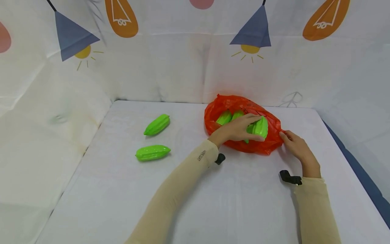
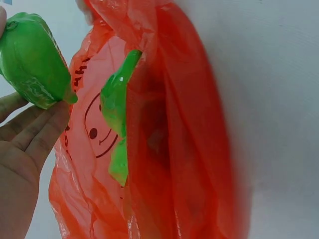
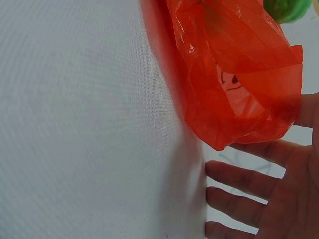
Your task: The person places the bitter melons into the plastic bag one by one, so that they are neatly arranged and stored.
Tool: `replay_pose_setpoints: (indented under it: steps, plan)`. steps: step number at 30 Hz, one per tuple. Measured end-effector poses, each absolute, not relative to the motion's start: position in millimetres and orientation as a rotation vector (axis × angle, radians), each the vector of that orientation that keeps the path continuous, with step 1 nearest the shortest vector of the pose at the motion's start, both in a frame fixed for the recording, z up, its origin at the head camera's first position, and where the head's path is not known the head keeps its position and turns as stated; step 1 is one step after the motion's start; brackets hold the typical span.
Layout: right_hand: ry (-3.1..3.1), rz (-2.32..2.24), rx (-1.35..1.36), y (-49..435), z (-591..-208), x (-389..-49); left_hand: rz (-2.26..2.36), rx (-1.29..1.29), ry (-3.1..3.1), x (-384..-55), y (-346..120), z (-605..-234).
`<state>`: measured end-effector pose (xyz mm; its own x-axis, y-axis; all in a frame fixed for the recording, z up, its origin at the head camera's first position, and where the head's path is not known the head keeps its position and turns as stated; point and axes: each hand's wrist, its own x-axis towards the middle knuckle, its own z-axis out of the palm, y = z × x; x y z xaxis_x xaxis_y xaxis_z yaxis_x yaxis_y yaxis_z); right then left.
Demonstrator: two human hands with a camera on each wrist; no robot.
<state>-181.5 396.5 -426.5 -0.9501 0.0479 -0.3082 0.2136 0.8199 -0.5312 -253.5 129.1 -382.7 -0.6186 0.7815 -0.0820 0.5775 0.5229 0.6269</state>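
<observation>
My left hand [image 1: 236, 129] holds a glossy green ribbed star fruit [image 1: 261, 127] between thumb and fingers, over the mouth of a red plastic bag [image 1: 262, 145]. In the left wrist view that star fruit [image 2: 35, 57] hangs beside the bag's printed smiling face. More green star fruits [image 1: 224, 117] lie inside the bag, partly hidden by my left hand and the plastic. At the bag's right edge, my right hand [image 1: 296, 146] pinches the rim between thumb and forefinger. The right wrist view shows its other fingers [image 3: 244, 179] spread apart below the bag.
Two more star fruits, an upper one [image 1: 157, 124] and a lower one [image 1: 153, 153], lie on the left part of the white table [image 1: 237, 203]. A white curtain [image 1: 170, 67] with printed lamps hangs behind the table's back edge.
</observation>
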Motion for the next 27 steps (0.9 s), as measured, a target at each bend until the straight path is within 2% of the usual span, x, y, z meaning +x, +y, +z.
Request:
replay_pose_setpoints:
  steps: [27]
  plan:
    - [2.771,-0.812,0.174,395.8,-425.7,-181.5,0.327,1.197,2.631,-253.6,165.1,-407.7]
